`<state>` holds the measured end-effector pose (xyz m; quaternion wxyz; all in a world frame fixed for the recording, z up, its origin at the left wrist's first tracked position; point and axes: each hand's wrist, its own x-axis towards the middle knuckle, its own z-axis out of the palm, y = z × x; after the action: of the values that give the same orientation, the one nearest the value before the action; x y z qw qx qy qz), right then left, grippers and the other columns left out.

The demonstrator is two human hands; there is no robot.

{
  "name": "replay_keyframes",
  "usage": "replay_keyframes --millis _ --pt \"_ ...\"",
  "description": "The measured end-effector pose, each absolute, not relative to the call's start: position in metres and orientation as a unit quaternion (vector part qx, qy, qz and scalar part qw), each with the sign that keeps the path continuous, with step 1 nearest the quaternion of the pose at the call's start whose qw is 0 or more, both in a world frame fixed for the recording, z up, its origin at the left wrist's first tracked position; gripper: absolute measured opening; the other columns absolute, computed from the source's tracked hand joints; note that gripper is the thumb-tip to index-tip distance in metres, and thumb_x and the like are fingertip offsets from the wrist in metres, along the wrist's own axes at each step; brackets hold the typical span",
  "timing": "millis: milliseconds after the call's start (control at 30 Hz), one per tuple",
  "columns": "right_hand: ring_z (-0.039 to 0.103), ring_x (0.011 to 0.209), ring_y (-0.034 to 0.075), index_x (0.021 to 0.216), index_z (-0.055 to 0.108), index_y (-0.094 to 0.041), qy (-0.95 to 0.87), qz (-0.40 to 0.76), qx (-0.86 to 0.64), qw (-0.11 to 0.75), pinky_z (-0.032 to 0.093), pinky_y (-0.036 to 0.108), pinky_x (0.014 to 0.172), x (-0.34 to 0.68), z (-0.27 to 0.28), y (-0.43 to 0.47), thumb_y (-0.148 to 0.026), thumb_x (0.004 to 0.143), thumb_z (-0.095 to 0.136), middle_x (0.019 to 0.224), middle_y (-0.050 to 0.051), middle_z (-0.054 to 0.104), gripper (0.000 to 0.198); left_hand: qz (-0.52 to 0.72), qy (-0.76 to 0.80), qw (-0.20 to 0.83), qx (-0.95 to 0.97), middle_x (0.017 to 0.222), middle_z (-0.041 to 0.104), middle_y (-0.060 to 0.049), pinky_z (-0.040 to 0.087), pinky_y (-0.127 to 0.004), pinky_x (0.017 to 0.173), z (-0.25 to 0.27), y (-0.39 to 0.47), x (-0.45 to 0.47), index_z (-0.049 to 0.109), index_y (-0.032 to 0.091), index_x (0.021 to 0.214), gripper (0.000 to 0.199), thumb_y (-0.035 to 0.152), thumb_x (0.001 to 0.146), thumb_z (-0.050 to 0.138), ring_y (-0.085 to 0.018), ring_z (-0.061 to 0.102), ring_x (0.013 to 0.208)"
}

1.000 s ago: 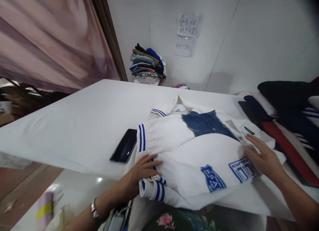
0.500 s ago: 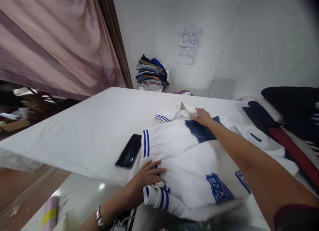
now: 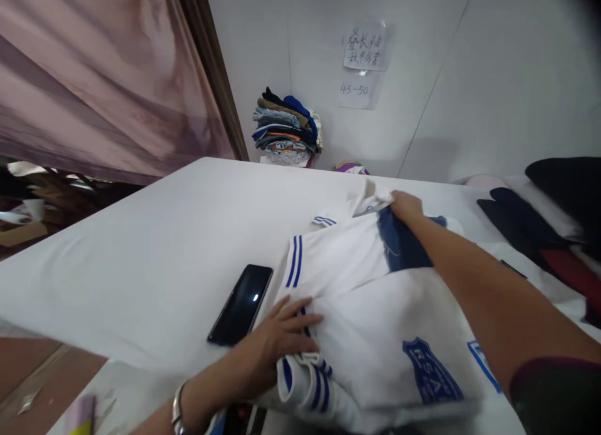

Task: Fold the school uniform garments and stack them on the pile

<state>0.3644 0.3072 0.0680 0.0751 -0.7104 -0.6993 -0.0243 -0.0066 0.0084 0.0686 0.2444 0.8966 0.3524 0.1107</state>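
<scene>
A white long-sleeved top lies spread and partly creased over the table's near part, with blue stripes on its ribbed edges, a dark blue panel and a blue shield badge. My right hand is closed on the fabric at the far edge, beside the raised white cloth; its fingertips are partly hidden. Across the striped near-left edge my left hand lies flat, fingers spread. A rolled striped cuff sits just below it. Left of the top is a black phone.
White sheeting covers the table. A pile of folded clothes stands at the back by the wall, under paper notes. Dark and red clothes lie at the right. A pink curtain hangs at the left.
My right hand has closed on the far edge and drawn it up and to the right. The dark panel has shifted with it. My left hand stays on the striped edge; the view has moved slightly.
</scene>
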Motion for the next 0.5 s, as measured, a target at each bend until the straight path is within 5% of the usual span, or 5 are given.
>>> replay_keyframes --millis 133,300,500 --pt "0.059 0.108 0.035 0.123 0.056 -0.013 -0.554 -0.048 -0.812 0.177 0.047 0.043 0.082 0.401 0.081 0.317 -0.046 0.095 0.029 0.117 0.021 0.063 0.05 0.091 0.379 0.197 0.9 0.146 0.046 0.0 0.009 -0.06 0.115 0.077 0.068 -0.026 0.069 0.033 0.107 0.024 0.027 0.085 0.059 -0.029 0.021 0.144" --pt "0.056 0.114 0.037 0.136 0.044 -0.012 -0.616 0.039 -0.779 0.106 0.045 0.047 0.091 0.414 0.057 0.302 -0.049 0.084 0.055 0.126 0.022 0.058 0.065 0.111 0.359 0.252 0.892 0.144 0.049 -0.005 0.025 -0.05 0.114 0.06 0.096 -0.047 0.066 0.029 0.112 0.028 0.03 0.085 0.062 -0.026 0.026 0.143" --pt "0.037 0.134 0.032 0.135 0.046 -0.017 -0.696 -0.029 -0.702 0.149 0.028 0.053 0.108 0.405 0.046 0.28 -0.042 0.091 0.046 0.144 0.016 0.044 0.051 0.131 0.355 0.266 0.887 0.145 0.048 -0.005 0.03 -0.044 0.114 0.052 0.089 -0.052 0.067 0.028 0.112 0.029 0.035 0.085 0.062 -0.025 0.025 0.143"
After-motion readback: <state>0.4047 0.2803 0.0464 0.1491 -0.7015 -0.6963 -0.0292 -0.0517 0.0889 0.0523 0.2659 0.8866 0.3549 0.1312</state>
